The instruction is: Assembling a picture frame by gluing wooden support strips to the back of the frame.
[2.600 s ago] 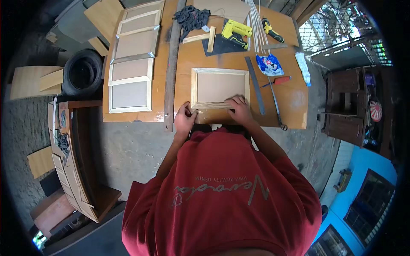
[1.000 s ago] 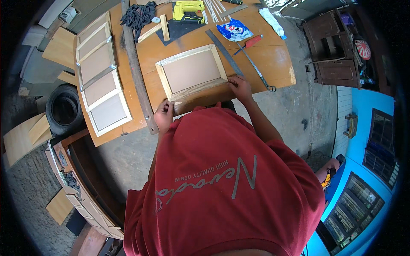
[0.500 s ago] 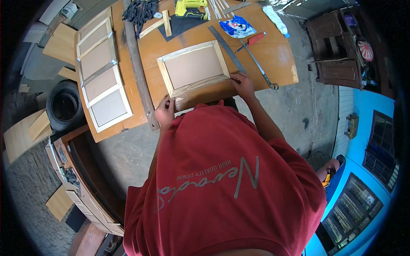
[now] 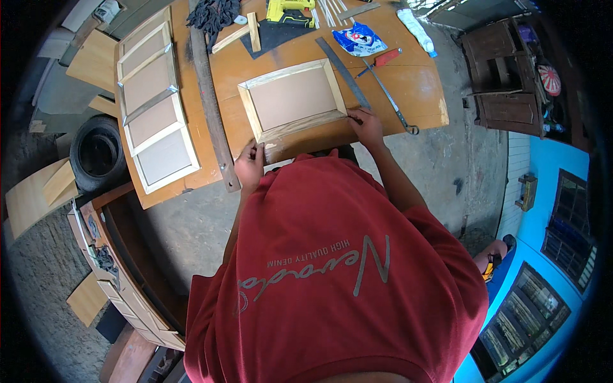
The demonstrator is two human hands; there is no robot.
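The panelled wooden frame (image 4: 292, 99) is lying on the tabletop (image 4: 415, 96) near its front edge, presumably feeling light and stiff; solid rails are offering the best hold. Left hand (image 4: 249, 165) and right hand (image 4: 366, 127) fingers are apparently pinching its near corners.

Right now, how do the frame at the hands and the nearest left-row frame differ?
Centre frame: tan panel; left-row frame: greyer panel.
Centre frame: left hand and right hand at its near corners; left-row frame: neither.
Both lie on the orange-brown table, with light wooden borders.
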